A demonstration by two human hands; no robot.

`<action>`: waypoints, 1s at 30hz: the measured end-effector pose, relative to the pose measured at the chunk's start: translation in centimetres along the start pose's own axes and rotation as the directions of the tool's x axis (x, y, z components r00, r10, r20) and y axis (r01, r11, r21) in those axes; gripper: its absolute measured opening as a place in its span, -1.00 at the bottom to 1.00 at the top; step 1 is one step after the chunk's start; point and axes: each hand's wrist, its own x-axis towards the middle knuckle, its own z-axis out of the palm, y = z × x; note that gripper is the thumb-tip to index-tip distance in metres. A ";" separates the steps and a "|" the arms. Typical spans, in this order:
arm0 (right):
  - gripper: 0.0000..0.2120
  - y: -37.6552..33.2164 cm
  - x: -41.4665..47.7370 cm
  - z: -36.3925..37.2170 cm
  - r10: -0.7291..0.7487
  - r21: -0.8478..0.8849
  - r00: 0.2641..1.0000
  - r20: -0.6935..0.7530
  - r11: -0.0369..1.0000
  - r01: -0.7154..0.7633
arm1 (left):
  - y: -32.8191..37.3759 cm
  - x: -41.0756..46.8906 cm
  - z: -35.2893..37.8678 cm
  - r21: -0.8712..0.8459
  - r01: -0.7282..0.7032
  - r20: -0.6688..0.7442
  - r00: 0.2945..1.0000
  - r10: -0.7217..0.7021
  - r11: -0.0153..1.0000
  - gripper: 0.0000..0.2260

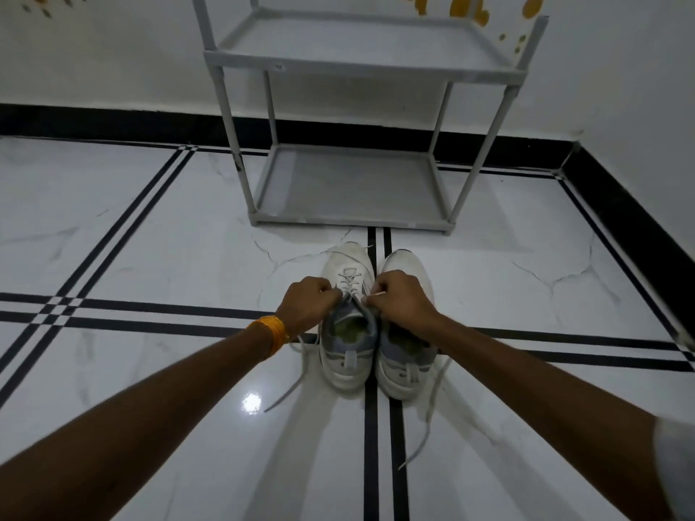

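Two white sneakers with grey collars stand side by side on the tiled floor, toes pointing away from me. The left sneaker is between my hands. My left hand, with an orange band at the wrist, grips its left lace at the top eyelets. My right hand pinches the right lace of the same shoe, the lace tip poking out past my fingers. The right sneaker lies partly under my right wrist. Loose lace ends trail over the floor on both sides.
A grey two-tier shoe rack stands just beyond the shoes against the white wall. Black skirting runs along the wall and down the right side. The glossy white floor carries black double lines.
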 end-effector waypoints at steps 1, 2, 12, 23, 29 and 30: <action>-0.77 0.0 0.1 -0.1 0.025 0.026 0.999 -0.023 0.999 -0.025 | 0.1 0.3 -0.2 -0.054 0.031 0.012 0.999 -0.030 0.998 -0.68; -0.67 0.1 0.2 0.0 0.057 0.054 0.998 -0.037 0.997 -0.055 | 0.2 0.5 -0.4 -0.090 0.060 0.043 0.998 -0.056 0.994 -0.71; -0.51 0.7 0.0 1.1 0.239 0.156 0.966 -0.102 0.963 -0.222 | -1.0 0.8 1.9 -0.445 0.200 -0.073 0.964 -0.258 0.873 -0.69; -0.52 0.0 -0.4 -1.8 -0.038 -0.287 0.998 0.042 0.957 0.049 | -0.7 -0.9 -1.7 0.051 -0.039 -0.064 0.997 0.043 0.998 -0.68; -0.64 -3.5 0.3 -10.5 -0.185 -0.598 0.919 0.347 0.712 0.369 | 3.8 -3.0 -9.0 0.276 -0.239 -0.094 0.957 0.274 0.931 -0.66; -0.65 -4.5 0.6 -11.8 -0.230 -0.561 0.917 0.326 0.734 0.383 | 4.9 -3.3 -9.5 0.213 -0.290 -0.067 0.948 0.310 0.933 -0.67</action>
